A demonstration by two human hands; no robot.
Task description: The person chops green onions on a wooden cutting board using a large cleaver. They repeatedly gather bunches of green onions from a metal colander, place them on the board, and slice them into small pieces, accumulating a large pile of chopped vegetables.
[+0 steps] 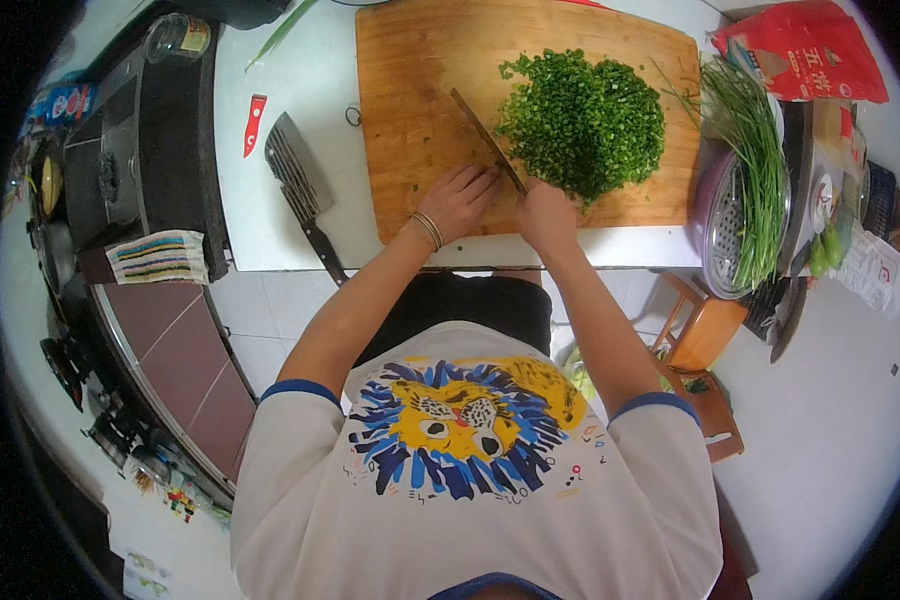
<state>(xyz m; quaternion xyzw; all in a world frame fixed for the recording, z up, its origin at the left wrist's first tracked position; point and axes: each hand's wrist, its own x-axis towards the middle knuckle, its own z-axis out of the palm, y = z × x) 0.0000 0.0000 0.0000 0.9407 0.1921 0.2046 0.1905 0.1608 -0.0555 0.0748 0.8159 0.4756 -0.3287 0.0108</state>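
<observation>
A wooden cutting board (420,100) lies on a white counter, with a heap of finely chopped green herbs (582,122) on its right half. My right hand (547,213) grips the handle of a knife (485,138) whose blade points up and left across the board, just left of the heap. My left hand (459,200) rests on the board's near edge with its fingers touching the blade near the handle. A thin bracelet circles my left wrist.
A cleaver (298,185) and a small red tool (254,122) lie left of the board. A metal colander (732,225) with long green chives (755,160) sits right, behind it a red bag (805,50). A stove (140,150) with a striped cloth (158,256) stands far left. A wooden stool (705,360) is below.
</observation>
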